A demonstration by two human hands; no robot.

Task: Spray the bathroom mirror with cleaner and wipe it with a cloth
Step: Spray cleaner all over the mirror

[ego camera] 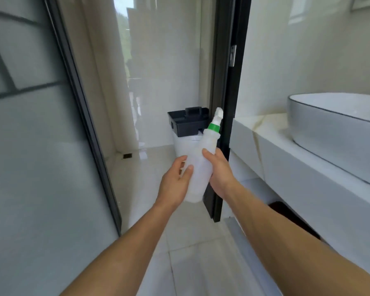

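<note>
Spray bottle [199, 167], white and translucent with a green collar [214, 127] and a white nozzle [218, 114], is held tilted in both hands above the tiled floor [197, 263], nozzle pointing up and away. The right hand [220, 174] wraps the bottle's right side, thumb lying across the front, grip curled round the body. The left hand [175, 182] cups the lower left side, thumb pressed on the front and fingers bent behind it. How much liquid the bottle holds cannot be told.

Just beyond the hands, a black caddy [186, 122] with a centre handle sits on top of a white bin [184, 146]; its contents are hidden from this angle. A black door frame [226, 103] rises directly behind the bottle and to the right of the caddy. Right of the right hand runs a pale stone table [271, 133] carrying a white basin [338, 122] with a dark rim line. Left of the left hand stands a frosted glass panel [41, 146] in a dark frame. Glossy white wall tiles [162, 71] fill the background.
</note>
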